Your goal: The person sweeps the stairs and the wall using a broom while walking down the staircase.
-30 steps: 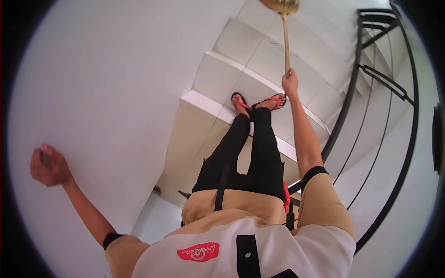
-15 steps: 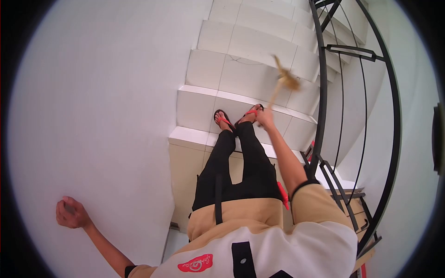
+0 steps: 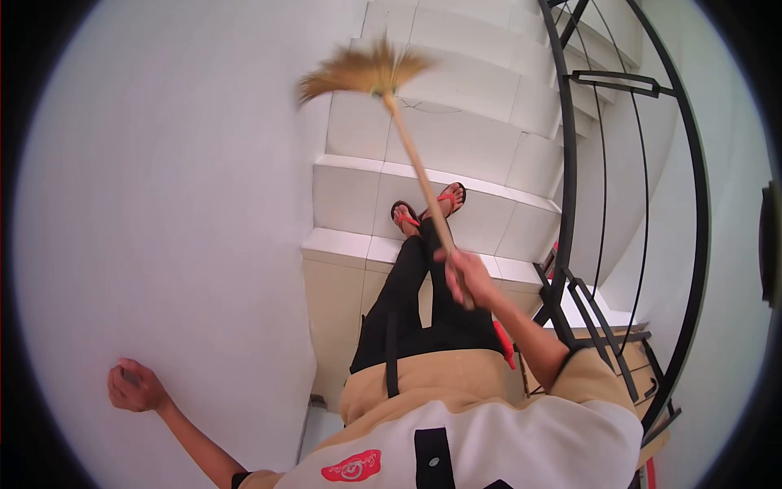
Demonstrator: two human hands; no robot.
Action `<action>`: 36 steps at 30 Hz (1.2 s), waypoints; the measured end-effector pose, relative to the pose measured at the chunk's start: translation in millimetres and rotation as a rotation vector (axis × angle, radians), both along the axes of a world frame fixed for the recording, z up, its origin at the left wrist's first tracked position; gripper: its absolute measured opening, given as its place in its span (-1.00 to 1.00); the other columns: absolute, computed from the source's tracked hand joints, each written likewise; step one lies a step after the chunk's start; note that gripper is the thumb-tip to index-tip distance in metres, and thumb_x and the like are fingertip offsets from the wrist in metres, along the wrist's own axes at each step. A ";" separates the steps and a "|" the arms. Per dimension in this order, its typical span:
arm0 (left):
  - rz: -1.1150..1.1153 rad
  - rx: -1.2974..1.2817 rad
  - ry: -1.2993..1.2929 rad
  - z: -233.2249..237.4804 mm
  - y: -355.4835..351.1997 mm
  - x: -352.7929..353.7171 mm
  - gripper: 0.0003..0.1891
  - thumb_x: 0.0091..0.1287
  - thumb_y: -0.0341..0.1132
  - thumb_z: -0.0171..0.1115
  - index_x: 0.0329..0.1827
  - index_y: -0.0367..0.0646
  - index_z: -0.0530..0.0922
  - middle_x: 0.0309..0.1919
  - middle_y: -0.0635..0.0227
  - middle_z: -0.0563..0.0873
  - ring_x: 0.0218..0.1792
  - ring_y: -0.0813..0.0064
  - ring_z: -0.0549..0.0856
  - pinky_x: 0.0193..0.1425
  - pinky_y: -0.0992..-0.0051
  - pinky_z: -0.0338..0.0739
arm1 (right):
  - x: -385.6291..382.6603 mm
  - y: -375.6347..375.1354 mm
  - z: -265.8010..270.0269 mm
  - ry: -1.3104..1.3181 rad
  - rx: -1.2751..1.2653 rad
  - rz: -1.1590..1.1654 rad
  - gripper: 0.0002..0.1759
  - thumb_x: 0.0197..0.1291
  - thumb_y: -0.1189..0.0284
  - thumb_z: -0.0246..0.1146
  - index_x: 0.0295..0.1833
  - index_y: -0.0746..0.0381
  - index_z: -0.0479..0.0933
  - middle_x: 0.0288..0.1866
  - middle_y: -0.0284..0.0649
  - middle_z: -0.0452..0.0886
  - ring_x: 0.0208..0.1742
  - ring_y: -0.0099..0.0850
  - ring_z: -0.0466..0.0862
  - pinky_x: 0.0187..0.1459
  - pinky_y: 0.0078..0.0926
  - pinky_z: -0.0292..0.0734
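White tiled stairs [image 3: 448,134] run past the right fingers toward the top of the view, with a smooth white wall [image 3: 187,212] behind the left ones and a curved black metal railing [image 3: 568,163] off beyond the right ones. Only writing I can spot is pale script on a red shirt patch [image 3: 351,466], too blurry to read. Broom [image 3: 418,173] has a slim, smooth, wood-coloured handle and a fanned head of frayed golden-brown bristles, well out past the right fingers. Right hand [image 3: 470,279] is a bit blurred, fingers wrapped around the handle near its lower end, forearm angled in. Left hand [image 3: 136,385] is out to the side, fingers curled around something greyish, can't tell what.
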State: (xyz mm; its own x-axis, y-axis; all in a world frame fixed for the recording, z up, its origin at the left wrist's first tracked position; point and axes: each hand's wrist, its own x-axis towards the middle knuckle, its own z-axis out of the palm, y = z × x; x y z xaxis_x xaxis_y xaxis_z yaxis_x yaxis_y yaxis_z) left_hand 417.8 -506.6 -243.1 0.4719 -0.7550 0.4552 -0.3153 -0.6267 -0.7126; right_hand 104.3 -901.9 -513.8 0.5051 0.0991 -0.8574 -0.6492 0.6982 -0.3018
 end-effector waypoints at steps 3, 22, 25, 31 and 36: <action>0.025 -0.005 -0.001 -0.5 -4.2 -3.6 -0.91 0.11 -0.35 0.24 -0.47 -0.12 0.51 -0.48 0.46 0.59 -0.43 0.45 0.55 -0.34 0.47 0.38 | -27.9 16.5 51.6 0.173 0.482 -0.127 -0.57 0.29 0.15 -0.19 -0.03 0.31 0.32 -0.67 -0.39 0.26 -0.78 -0.63 0.26 -0.82 -0.71 0.15; 0.104 0.111 -0.011 5.0 -17.4 -4.6 -0.89 0.17 -0.28 0.16 -0.46 -0.07 0.47 -0.50 0.47 0.55 -0.50 0.40 0.51 -0.46 0.43 0.33 | -56.1 -80.0 -156.9 0.052 -1.170 0.154 -0.47 -0.01 0.54 0.04 0.17 0.27 0.19 -0.45 -0.02 0.52 -0.53 -0.21 0.55 -0.53 -0.31 0.46; 0.096 0.121 -0.034 4.3 -20.0 -2.6 -0.89 0.18 -0.27 0.15 -0.46 -0.06 0.47 -0.50 0.49 0.55 -0.51 0.42 0.50 -0.47 0.44 0.32 | -102.5 -126.6 -128.0 0.468 -1.204 0.342 -0.47 -0.07 0.63 -0.05 0.14 0.32 0.17 -0.30 0.28 0.48 -0.27 0.18 0.49 -0.21 -0.06 0.41; 0.249 0.071 -0.136 -3.4 -31.3 4.4 -0.88 0.19 -0.24 0.15 -0.44 -0.05 0.51 -0.47 0.49 0.56 -0.48 0.43 0.51 -0.45 0.42 0.36 | -90.7 -190.8 -231.9 0.567 -0.585 -0.247 -0.93 -0.11 0.68 -0.11 -0.54 0.37 0.28 -0.75 -0.03 0.40 -0.76 -0.21 0.48 -0.75 -0.28 0.35; -0.098 -0.569 0.220 -76.4 -141.6 78.7 -0.81 0.26 -0.31 0.03 -0.30 -0.31 0.47 -0.42 0.19 0.53 -0.45 0.32 0.52 -0.32 0.44 0.43 | 10.4 -231.8 -245.2 0.374 0.382 -0.810 -0.79 0.13 0.56 -0.10 -0.56 0.24 0.22 -0.76 -0.38 0.24 -0.84 -0.67 0.18 -0.86 -0.71 0.09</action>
State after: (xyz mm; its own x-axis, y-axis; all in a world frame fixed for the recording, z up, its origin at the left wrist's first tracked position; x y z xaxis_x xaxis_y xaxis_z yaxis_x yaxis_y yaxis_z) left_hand 496.5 -648.2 -319.4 0.5415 -0.4666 0.6994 -0.4919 -0.8504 -0.1865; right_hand 114.7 -1133.7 -758.9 0.2439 0.1466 -0.9586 0.0641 0.9839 0.1668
